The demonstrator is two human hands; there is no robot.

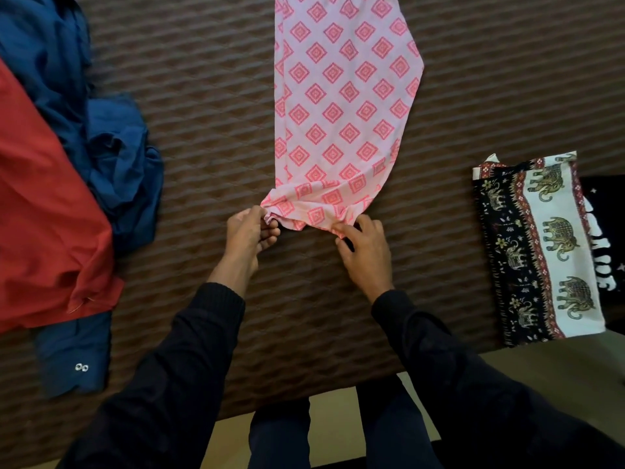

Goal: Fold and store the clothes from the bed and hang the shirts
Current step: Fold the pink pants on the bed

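Note:
A long pink garment with a red diamond print [341, 96] lies stretched out on the brown quilted bed [209, 137], running away from me. Its near end is bunched up. My left hand [248, 231] pinches the left corner of that end. At the right corner, my right hand [363, 247] grips the cloth with its fingertips. A blue shirt [111, 154] lies crumpled at the left, partly under a red garment [44, 211]. The blue shirt's cuff with white buttons [72, 360] sticks out below the red cloth.
A folded cloth with an elephant print [537, 245] lies at the bed's right edge, with a dark printed garment [605, 231] beside it. The bed's near edge runs just in front of my legs [280, 431]. Pale floor shows below it.

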